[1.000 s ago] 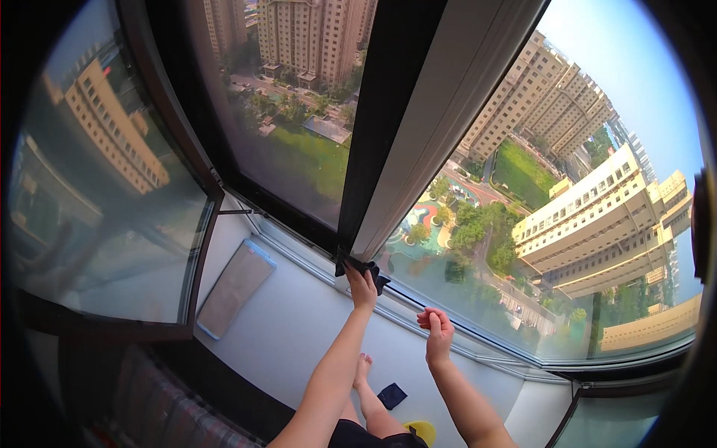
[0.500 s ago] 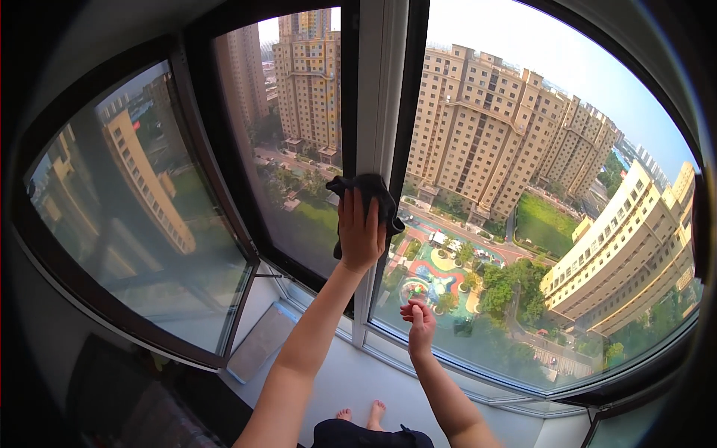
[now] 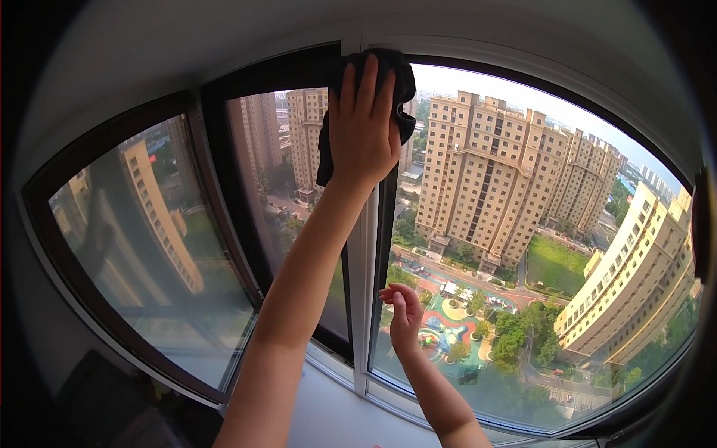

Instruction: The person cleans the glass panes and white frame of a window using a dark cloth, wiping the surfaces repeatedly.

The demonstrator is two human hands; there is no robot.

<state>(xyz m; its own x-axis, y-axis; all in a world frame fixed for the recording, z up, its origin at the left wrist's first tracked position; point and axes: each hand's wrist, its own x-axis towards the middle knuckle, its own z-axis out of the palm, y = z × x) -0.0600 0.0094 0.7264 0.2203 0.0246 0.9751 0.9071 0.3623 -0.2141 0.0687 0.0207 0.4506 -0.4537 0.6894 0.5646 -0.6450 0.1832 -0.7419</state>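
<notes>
Daylight enters via big window (image 3: 478,276); beige high-rises (image 3: 485,172), green lawn (image 3: 556,265), colourful playground (image 3: 447,334) far below; dark-framed glass panel (image 3: 123,284) at left; dim pale surround (image 3: 508,30) above; white surface (image 3: 325,418) at bottom.

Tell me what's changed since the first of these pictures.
The left hand has slid the black cloth up the pale window post, from near its foot to near its top. The right hand has also risen, from by the sill to beside the post, and the view has tilted up. The cloth stays under the left hand; the right hand still shows nothing in it.
</notes>
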